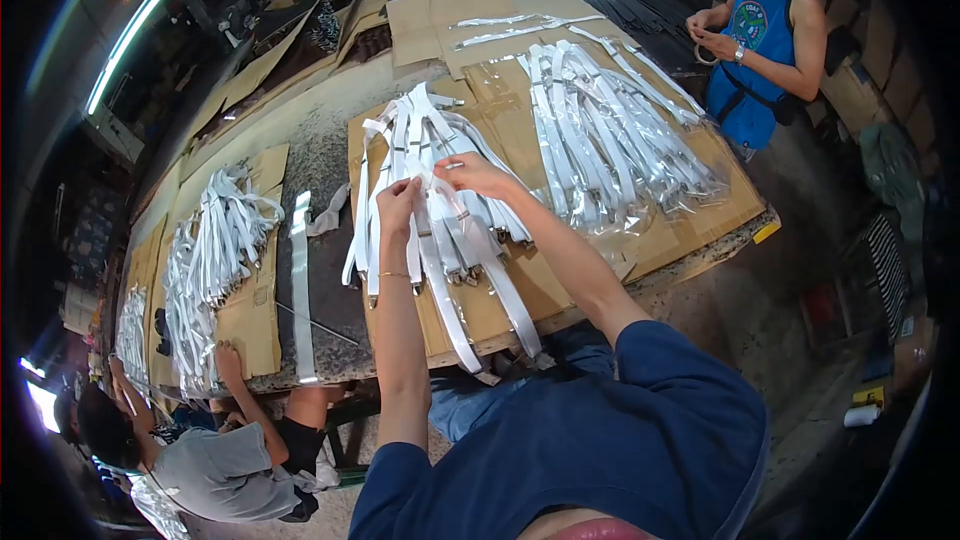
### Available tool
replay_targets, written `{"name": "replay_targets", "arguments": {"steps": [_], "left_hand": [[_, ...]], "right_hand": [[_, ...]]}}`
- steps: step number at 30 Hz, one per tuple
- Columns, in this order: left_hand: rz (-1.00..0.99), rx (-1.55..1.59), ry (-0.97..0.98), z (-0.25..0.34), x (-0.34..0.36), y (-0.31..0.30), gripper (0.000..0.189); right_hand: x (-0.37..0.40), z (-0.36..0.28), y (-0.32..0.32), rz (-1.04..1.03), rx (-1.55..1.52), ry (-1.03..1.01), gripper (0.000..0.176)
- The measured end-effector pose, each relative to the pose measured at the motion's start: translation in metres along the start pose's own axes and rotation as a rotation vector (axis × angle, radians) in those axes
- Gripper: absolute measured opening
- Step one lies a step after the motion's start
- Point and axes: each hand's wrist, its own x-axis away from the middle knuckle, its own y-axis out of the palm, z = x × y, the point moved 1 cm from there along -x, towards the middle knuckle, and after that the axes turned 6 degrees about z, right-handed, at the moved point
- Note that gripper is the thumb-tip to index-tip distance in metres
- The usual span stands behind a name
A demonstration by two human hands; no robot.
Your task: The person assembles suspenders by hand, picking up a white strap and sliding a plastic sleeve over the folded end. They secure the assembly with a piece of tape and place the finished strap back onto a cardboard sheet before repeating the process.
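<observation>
A pile of white suspenders (412,130) with metal clips lies on cardboard in front of me. My left hand (399,204) pinches the upper part of one pair of suspenders (437,225). On the other side of that strap joint, my right hand (474,176) also has its fingers closed on it. The two straps of this pair hang toward me, and their clip ends reach the table's front edge. What exactly lies between the fingertips is too small to make out.
Suspenders in clear plastic (600,140) lie to the right. A long clear strip (302,290) and a thin rod (318,323) are on the left. A co-worker in grey (215,465) sits by another white strap pile (215,250); a person in blue (765,40) stands at right.
</observation>
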Motion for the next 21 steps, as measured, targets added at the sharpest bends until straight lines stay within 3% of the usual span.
{"name": "replay_targets", "arguments": {"steps": [2,11,13,16,21], "left_hand": [[-0.01,-0.013,0.001,-0.004,0.0,-0.001,0.029],[-0.006,-0.079,0.04,0.01,0.009,0.003,0.029],[-0.022,-0.073,0.055,0.01,0.009,0.006,0.028],[-0.003,-0.071,0.067,0.018,0.019,0.013,0.027],[0.076,-0.116,0.07,0.028,0.027,0.018,0.026]], "right_hand": [[0.007,0.006,-0.002,-0.034,-0.118,0.029,0.032],[0.007,-0.008,0.002,-0.012,0.006,0.063,0.027],[-0.002,-0.001,0.003,0.015,0.125,-0.045,0.027],[-0.004,0.005,0.009,0.09,0.061,-0.129,0.025],[0.004,-0.005,0.013,0.031,0.062,-0.104,0.024]]}}
